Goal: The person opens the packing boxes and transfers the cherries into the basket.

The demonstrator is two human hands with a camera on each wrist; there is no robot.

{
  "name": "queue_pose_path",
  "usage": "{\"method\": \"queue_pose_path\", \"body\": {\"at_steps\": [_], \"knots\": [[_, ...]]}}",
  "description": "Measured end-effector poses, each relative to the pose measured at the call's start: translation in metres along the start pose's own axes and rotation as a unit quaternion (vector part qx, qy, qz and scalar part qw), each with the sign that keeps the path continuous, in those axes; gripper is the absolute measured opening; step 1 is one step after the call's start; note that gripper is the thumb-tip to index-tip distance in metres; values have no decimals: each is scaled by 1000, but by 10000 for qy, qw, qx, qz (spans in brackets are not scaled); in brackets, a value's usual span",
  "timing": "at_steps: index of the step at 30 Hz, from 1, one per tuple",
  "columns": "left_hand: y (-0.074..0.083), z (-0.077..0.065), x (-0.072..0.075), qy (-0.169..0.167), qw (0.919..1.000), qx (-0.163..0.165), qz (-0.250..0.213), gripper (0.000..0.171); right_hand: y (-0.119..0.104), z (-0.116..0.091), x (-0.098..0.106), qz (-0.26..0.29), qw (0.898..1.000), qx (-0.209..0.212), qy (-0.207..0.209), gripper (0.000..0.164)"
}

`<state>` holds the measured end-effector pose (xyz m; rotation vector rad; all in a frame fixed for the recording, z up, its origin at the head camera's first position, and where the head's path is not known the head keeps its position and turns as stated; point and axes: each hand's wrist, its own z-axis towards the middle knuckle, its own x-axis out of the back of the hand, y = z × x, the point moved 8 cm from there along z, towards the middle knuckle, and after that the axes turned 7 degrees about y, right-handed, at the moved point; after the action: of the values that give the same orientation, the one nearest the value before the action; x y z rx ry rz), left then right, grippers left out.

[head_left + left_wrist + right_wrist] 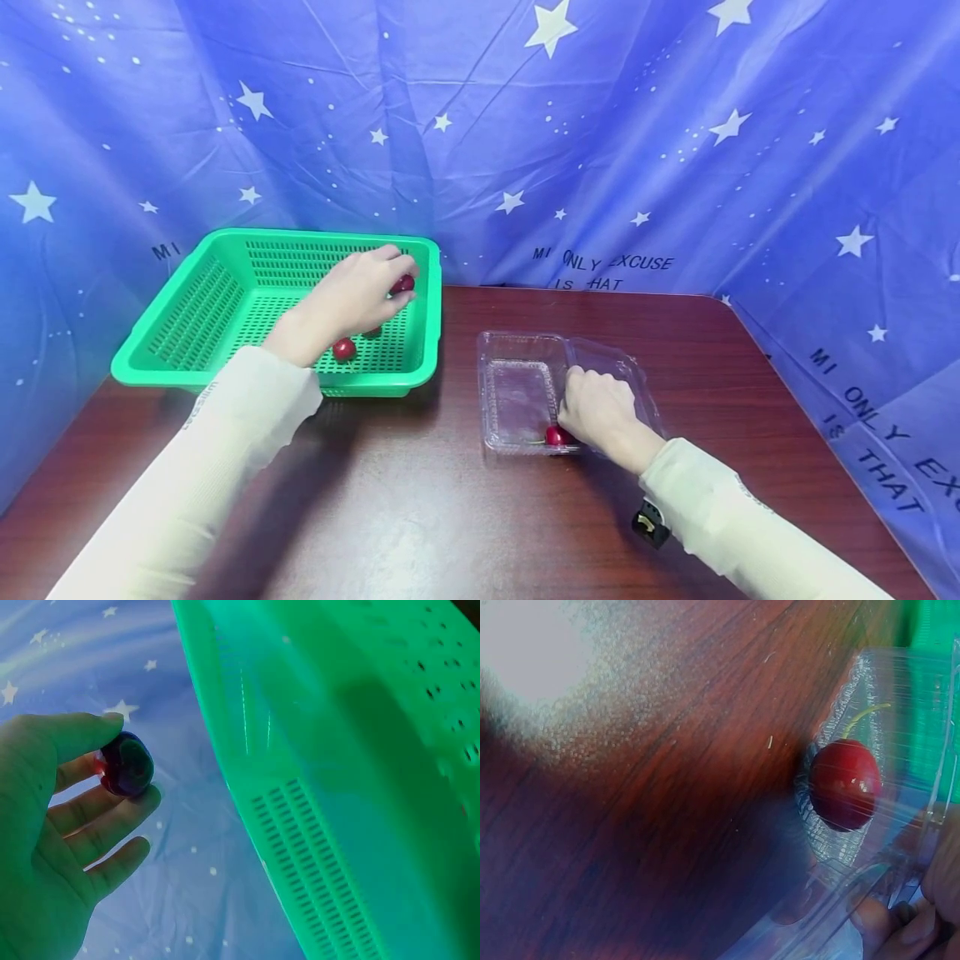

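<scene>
Above the right end of a green plastic basket [432,333], my left hand [347,293] pinches a dark red cherry [127,765] between thumb and fingers. Below that hand, another cherry [344,349] lies on the basket's slotted floor, with one more partly hidden behind it. My right hand [600,410] grips the side of a clear plastic box [485,392], where its folded-back lid [626,367] joins. Inside the box's near right corner sits a red cherry [845,784] with a green stem, close to the right hand but not held.
The basket and box stand apart on a brown wooden table [405,500], the basket at the back left. A blue curtain [480,167] printed with stars hangs directly behind the table and along its right side. A black watch-like device [649,523] is on the right wrist.
</scene>
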<state>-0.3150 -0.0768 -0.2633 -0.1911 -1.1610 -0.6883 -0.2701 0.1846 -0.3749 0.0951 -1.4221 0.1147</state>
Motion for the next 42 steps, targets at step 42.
{"method": "queue_pose_path", "body": {"at_steps": [42], "knots": [[-57,-32,-32,-1138,9879,783,703,13,0,0,0,-34,10000,-4,5,15]]}}
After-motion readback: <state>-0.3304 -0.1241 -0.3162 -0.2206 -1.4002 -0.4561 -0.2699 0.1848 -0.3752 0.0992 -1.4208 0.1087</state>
